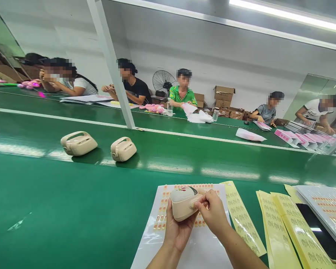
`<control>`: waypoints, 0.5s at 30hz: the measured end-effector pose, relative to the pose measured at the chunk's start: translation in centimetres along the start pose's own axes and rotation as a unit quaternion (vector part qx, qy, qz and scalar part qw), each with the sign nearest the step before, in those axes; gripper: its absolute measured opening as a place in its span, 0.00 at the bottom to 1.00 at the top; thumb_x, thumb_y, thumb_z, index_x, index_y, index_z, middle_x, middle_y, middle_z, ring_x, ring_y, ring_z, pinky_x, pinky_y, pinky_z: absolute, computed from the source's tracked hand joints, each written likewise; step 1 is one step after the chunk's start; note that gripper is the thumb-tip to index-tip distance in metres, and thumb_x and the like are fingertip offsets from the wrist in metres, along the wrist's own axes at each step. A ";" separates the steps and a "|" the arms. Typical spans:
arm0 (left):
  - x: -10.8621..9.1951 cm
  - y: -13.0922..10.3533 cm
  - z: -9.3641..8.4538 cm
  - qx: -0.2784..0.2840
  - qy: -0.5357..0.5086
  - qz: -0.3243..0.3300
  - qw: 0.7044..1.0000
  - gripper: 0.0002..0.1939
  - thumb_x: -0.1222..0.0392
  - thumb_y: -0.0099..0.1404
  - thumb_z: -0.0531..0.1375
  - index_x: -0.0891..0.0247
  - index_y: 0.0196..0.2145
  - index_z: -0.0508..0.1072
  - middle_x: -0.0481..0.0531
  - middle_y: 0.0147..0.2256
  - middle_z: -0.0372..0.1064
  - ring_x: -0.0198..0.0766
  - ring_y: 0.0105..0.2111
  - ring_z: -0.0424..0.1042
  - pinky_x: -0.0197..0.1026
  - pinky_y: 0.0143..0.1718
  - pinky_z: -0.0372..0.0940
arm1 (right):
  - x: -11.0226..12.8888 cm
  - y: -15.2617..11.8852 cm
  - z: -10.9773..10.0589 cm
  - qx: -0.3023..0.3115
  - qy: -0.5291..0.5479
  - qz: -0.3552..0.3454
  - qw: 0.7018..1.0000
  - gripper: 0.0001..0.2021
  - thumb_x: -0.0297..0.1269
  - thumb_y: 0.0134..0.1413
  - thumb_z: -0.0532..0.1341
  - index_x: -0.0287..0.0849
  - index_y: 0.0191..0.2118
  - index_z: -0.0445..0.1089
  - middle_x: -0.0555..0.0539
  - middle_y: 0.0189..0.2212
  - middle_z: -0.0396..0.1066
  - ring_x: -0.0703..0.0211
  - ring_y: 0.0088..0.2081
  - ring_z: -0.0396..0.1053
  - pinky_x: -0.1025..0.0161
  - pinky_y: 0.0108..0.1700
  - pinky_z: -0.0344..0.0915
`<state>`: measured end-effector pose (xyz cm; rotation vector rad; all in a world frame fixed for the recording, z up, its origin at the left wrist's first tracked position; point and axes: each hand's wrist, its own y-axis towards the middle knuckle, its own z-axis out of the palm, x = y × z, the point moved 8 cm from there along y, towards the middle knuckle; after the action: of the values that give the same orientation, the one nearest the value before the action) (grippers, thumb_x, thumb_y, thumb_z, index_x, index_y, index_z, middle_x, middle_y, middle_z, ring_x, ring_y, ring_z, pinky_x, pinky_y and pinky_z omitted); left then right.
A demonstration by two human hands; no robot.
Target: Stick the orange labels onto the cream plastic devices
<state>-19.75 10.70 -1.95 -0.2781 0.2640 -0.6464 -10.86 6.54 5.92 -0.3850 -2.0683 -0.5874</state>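
Note:
A small beige device with a carrying handle rests in my left hand, its fingers wrapped round the underside and near side. The device has a pale top panel with a small coloured print. My right hand is closed at its right side, thumb and forefinger pressed at the round knob where the handle joins. Whether a small sticker lies under those fingertips cannot be made out. Below both hands lies a white sheet with rows of small orange-and-clear stickers, partly hidden by the hands and device.
Two similar beige devices stand on the green belt ahead. Yellow label sheets, a black phone and another stack of sticker sheets lie right. A white post rises beyond the belt. Several co-workers sit across the table.

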 end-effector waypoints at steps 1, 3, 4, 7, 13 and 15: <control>0.0 -0.1 0.0 -0.004 0.003 -0.002 1.000 0.20 0.55 0.62 0.52 0.65 0.49 0.66 0.60 0.35 0.74 0.43 0.32 0.74 0.43 0.34 0.69 | 0.1 0.0 0.0 0.005 -0.012 0.004 1.000 0.05 0.31 0.43 0.58 0.43 0.21 0.63 0.50 0.24 0.60 0.61 0.27 0.60 0.64 0.31 0.58; -0.1 -0.2 0.1 -0.012 0.010 -0.005 1.000 0.20 0.55 0.62 0.52 0.66 0.49 0.65 0.60 0.34 0.74 0.43 0.31 0.74 0.42 0.32 0.70 | 0.1 0.1 -0.2 0.011 -0.048 0.020 0.999 0.07 0.34 0.42 0.60 0.43 0.20 0.61 0.50 0.24 0.60 0.61 0.27 0.59 0.64 0.30 0.57; -0.2 -0.3 0.1 -0.017 0.013 -0.005 1.000 0.20 0.55 0.62 0.52 0.66 0.50 0.65 0.60 0.33 0.74 0.44 0.30 0.74 0.42 0.31 0.70 | -0.1 0.2 -0.4 0.013 -0.069 0.033 0.997 0.10 0.37 0.41 0.61 0.43 0.18 0.59 0.51 0.24 0.59 0.62 0.26 0.59 0.64 0.29 0.56; -0.5 -0.5 0.3 -0.017 0.024 -0.002 1.000 0.21 0.55 0.63 0.50 0.66 0.51 0.63 0.61 0.32 0.74 0.46 0.31 0.74 0.45 0.30 0.70 | -0.7 0.7 -1.2 0.016 -0.109 0.067 0.992 0.19 0.47 0.34 0.65 0.43 0.17 0.54 0.52 0.22 0.57 0.62 0.24 0.57 0.65 0.25 0.53; -0.5 -0.2 -0.2 -0.006 0.060 -0.021 0.998 0.23 0.56 0.63 0.49 0.64 0.55 0.57 0.62 0.35 0.73 0.50 0.35 0.73 0.50 0.35 0.69 | -2.5 2.1 -3.9 0.009 -0.028 0.065 0.997 0.11 0.44 0.42 0.58 0.43 0.30 0.62 0.50 0.28 0.63 0.61 0.28 0.60 0.63 0.31 0.57; -0.6 0.0 -0.3 0.009 0.099 -0.023 0.995 0.24 0.55 0.61 0.53 0.60 0.54 0.57 0.59 0.36 0.73 0.49 0.36 0.73 0.51 0.37 0.68 | -2.8 2.3 -5.1 -0.004 0.030 0.070 0.997 0.12 0.44 0.43 0.57 0.42 0.33 0.62 0.49 0.28 0.64 0.63 0.25 0.59 0.63 0.30 0.57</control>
<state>-20.34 11.02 -2.10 -0.2023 0.4434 -0.7222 -4.72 5.54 6.53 -0.5055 -1.9642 -0.5174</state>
